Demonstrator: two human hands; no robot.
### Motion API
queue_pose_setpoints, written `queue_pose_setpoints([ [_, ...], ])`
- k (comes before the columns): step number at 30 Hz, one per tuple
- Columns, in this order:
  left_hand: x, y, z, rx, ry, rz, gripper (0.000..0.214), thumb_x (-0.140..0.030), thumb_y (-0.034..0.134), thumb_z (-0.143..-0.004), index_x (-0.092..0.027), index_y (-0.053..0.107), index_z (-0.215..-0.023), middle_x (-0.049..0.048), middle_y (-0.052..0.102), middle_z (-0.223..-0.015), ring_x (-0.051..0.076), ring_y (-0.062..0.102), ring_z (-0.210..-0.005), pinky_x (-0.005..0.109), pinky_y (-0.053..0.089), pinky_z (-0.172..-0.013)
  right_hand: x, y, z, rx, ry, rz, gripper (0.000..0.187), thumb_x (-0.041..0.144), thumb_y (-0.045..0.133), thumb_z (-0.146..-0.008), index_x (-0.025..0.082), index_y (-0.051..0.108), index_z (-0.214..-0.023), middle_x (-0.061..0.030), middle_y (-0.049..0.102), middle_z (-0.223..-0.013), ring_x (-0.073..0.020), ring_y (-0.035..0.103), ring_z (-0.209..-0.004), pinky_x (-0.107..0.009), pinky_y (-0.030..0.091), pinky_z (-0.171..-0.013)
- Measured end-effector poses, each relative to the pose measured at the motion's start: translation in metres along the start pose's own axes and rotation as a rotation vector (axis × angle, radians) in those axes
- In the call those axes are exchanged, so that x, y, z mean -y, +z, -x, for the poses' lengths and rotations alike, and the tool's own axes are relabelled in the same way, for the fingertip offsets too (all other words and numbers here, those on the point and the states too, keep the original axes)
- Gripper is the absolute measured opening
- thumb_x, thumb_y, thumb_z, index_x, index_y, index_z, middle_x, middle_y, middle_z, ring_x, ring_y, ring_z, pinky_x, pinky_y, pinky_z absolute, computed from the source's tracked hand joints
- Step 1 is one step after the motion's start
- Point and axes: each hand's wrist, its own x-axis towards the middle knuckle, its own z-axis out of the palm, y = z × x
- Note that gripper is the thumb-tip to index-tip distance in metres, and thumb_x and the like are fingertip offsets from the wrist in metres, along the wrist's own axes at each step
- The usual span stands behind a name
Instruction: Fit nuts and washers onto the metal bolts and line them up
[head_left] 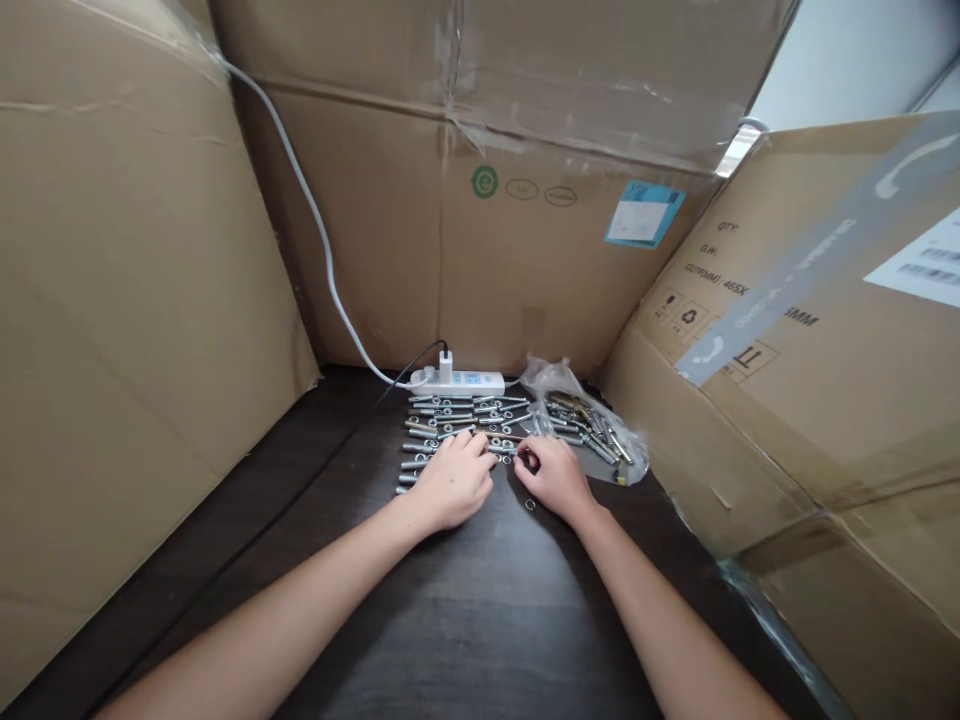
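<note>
My left hand (455, 480) rests over the near part of the rows of metal bolts (421, 434), its fingers curled down and their tips partly hidden. To its right, my right hand (556, 476) has its thumb and fingers bent together at the end of a silver bolt (502, 449) that lies between the two hands. Small washers (441, 404) are spread among the bolts. A single ring-shaped washer (530, 505) lies on the dark table just below my right hand. What the left fingertips touch is hidden from view.
Behind the rows is a white power strip (480, 383) with a plugged-in charger (446, 368) and a white cable (315, 220). A clear plastic bag (634, 450) of bolts lies at right. Cardboard boxes (525, 270) wall the dark table (517, 620). A black cable (300, 495) crosses its left side.
</note>
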Motion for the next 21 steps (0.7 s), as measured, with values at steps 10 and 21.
queue_pose_setpoints([
  [10,-0.031,-0.018,0.007,-0.033,0.015,0.073,0.017,-0.020,0.038,-0.088,-0.017,0.054,-0.082,0.0042,0.054,-0.086,0.018,0.048,-0.081,0.029,0.038,-0.073,0.000,-0.001,0.000,-0.044,-0.025,-0.037,0.013,0.023,0.053,-0.081,0.019,0.061,-0.091,-0.0001,0.057,-0.069,-0.0171,0.054,-0.070,-0.028,0.033,-0.069],
  [21,-0.018,-0.032,0.078,-0.061,-0.300,0.638,0.033,-0.031,0.032,-0.092,-0.018,0.033,-0.062,-0.0032,0.040,-0.060,0.010,0.038,-0.056,0.024,0.028,-0.055,-0.008,-0.010,0.000,-0.300,0.079,0.057,0.016,0.023,0.048,-0.084,0.019,0.062,-0.090,-0.0066,0.061,-0.089,-0.0228,0.049,-0.089,-0.033,0.034,-0.082],
])
